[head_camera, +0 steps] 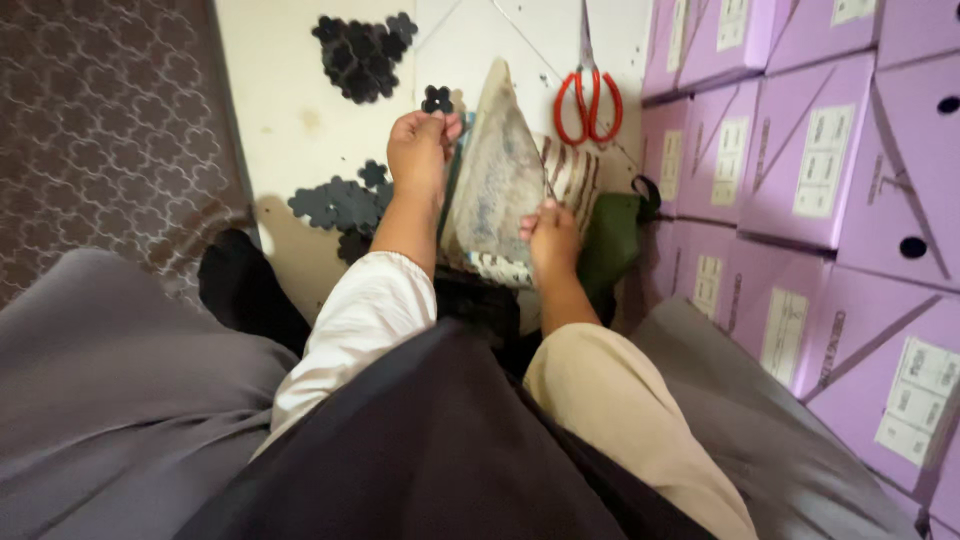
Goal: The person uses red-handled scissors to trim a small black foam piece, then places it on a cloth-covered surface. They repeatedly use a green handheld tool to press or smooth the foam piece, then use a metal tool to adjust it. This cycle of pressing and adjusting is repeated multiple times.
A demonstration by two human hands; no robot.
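Head view: the left hand (418, 150) pinches a small black flower-shaped piece (437, 98) at its fingertips. The right hand (553, 238) has its grip pressed onto the lower edge of a worn, pointed fabric pad (497, 185), which stands tilted between both hands. Piles of black pieces (338, 205) lie left of the grip; red-handled scissors (588, 98) above right; purple boxes (790, 150) wall the right side.

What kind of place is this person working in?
Probably a home workshop or small packing room, with the work done seated on the floor. Stacked purple boxes line one side, red-handled scissors lie on the white floor, and black flower-shaped cutouts sit in piles.
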